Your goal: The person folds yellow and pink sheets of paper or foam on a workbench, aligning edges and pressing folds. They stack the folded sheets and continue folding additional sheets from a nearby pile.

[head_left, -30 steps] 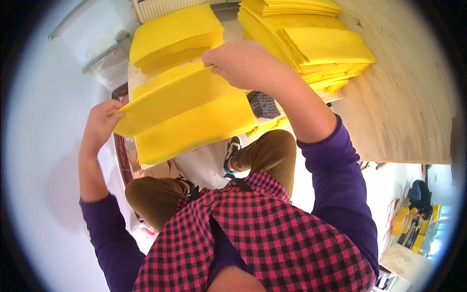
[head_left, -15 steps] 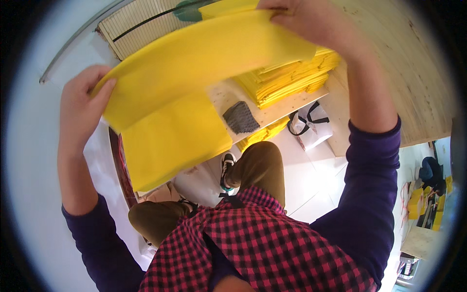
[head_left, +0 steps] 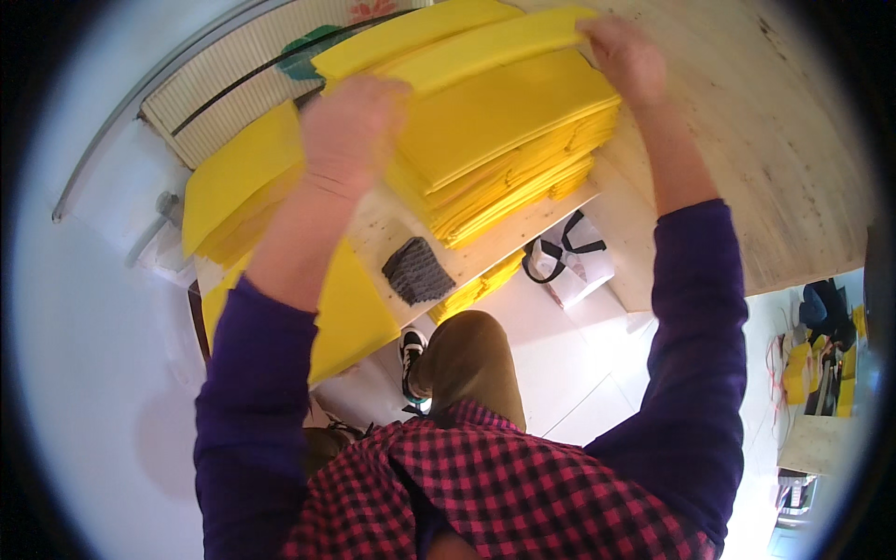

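A thin, cloth-like yellow sheet stretches between my hands over the far side of a tall yellow stack. My right hand pinches its far right corner. At its left end, my left hand is closed on the edge, slightly blurred, with the fingertips partly hidden. More yellow sheets lie flat at the near left, partly behind my left forearm. Another yellow pile stands beyond them at the left, and further yellow sheets lie behind the sheet I hold.
A dark grey knitted cloth rests on the pale wooden table near its front edge. Below, a white bag with black handles stands on the floor, beside a wooden panel. Yellow pieces sit under the tabletop.
Both hands have carried the yellow sheet from the left, above the near-left sheets, over to the tall stack. My left hand moved right and away; the sheet is lower now.
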Demonstrator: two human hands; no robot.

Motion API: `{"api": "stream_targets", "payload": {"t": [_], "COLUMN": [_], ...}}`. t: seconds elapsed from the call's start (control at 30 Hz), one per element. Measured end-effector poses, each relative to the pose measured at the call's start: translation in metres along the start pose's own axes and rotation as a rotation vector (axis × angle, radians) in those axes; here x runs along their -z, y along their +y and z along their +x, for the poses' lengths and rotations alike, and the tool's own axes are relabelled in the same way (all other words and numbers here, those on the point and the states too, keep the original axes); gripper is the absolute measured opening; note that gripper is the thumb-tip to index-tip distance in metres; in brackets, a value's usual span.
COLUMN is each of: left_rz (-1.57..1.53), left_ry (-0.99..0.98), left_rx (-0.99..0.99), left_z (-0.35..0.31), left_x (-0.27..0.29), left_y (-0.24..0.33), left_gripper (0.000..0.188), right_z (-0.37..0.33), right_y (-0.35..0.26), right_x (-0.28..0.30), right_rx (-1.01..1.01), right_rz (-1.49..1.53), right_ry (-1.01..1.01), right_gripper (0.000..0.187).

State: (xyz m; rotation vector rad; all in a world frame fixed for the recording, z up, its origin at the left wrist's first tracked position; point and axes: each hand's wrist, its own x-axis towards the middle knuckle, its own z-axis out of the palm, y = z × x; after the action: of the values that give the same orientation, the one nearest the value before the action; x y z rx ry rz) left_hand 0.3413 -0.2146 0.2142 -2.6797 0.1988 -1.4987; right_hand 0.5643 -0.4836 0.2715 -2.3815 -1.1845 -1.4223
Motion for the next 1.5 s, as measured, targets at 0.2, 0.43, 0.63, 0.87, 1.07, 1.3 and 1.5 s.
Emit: {"api": "stream_targets", "payload": {"t": [0.2, 0.43, 0.63, 0.87, 1.07, 1.3, 1.5], "left_rz": [-0.107, -0.222, -0.186, -0.230, -0.226, -0.242, -0.209], "left_ry": [-0.154, -0.190, -0.164, -0.262, -0.320, -0.280, -0.245], "left_rx": [-0.120, -0.090, -0.142, -0.130, -0.114, -0.129, -0.200], "left_z": [-0.023, -0.028, -0.027, -0.014, -0.025, -0.034, -0.035], "left_x": [-0.048, -0.038, -0.030, -0.021, -0.025, -0.026, -0.031], "left_y": [0.037, 0.035, 0.029, 0.039, 0.049, 0.053, 0.048], "left_gripper": [0.012, 0.019, 0.023, 0.023, 0.030, 0.036, 0.035], "right_z": [-0.085, -0.084, -0.081, -0.080, -0.094, -0.099, -0.091], "right_y": [0.016, 0.014, 0.026, 0.041, 0.037, 0.039, 0.048], "right_x": [-0.058, -0.047, -0.056, -0.061, -0.059, -0.064, -0.068], "right_rx": [-0.172, -0.130, -0.082, -0.106, -0.161, -0.181, -0.181], "right_rz": [0.275, 0.369, 0.325, 0.322, 0.236, 0.281, 0.308], "right_ry": [-0.062, -0.044, 0.004, 0.000, -0.069, -0.019, -0.066], "right_gripper": [0.018, 0.026, 0.025, 0.026, 0.024, 0.023, 0.026]}}
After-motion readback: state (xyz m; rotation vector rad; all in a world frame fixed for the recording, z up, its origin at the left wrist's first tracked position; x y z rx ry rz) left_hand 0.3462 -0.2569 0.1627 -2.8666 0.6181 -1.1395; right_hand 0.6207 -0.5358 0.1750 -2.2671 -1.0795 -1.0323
